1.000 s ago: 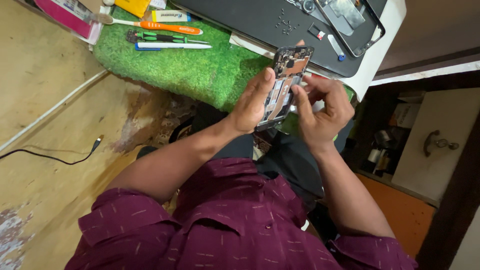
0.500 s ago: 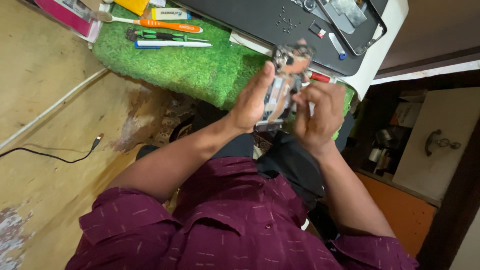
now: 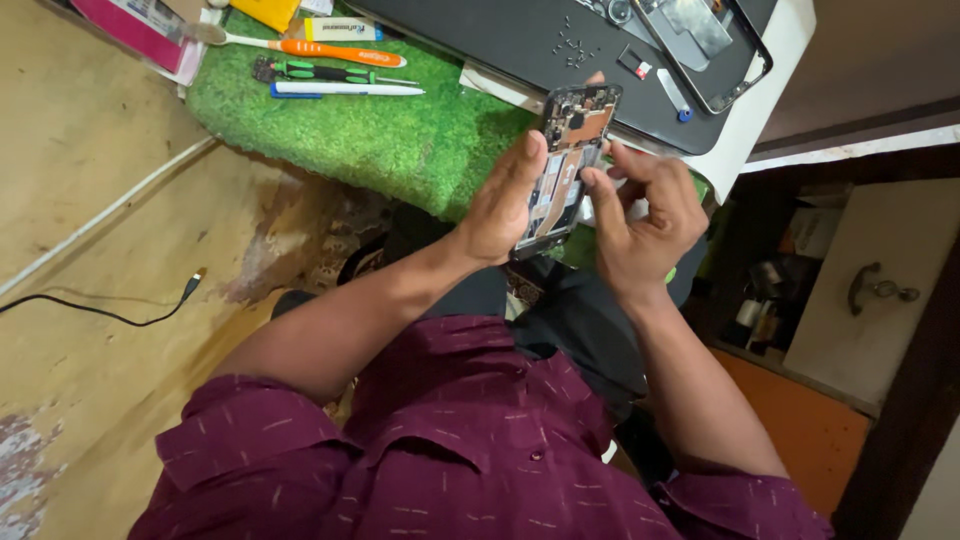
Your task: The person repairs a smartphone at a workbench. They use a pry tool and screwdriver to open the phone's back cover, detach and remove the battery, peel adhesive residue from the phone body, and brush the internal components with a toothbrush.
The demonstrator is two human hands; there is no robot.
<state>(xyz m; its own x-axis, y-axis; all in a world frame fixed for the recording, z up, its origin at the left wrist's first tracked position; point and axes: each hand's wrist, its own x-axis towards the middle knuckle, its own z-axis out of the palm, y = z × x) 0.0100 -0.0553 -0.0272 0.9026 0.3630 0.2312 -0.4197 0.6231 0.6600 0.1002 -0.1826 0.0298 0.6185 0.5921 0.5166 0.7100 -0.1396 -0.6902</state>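
Note:
An opened smartphone (image 3: 570,150) with its back cover off and its circuit board showing is held upright over the edge of a green grass-like mat (image 3: 380,140). My left hand (image 3: 505,205) grips the phone along its left side, thumb on the edge. My right hand (image 3: 645,220) is at the phone's right side, with thumb and forefinger pinched against the board near its middle. Whether a small part sits between those fingertips cannot be told.
A dark work mat (image 3: 520,40) lies beyond the phone with small screws and a phone back cover (image 3: 705,45) on it. On the green mat lie an orange-handled brush (image 3: 320,50), a green tool (image 3: 310,72) and a white pen-like tool (image 3: 345,90). A black cable (image 3: 110,310) runs across the floor at left.
The phone has been lifted slightly and tilted more upright. My right hand's fingers have shifted along the board's right side to its middle.

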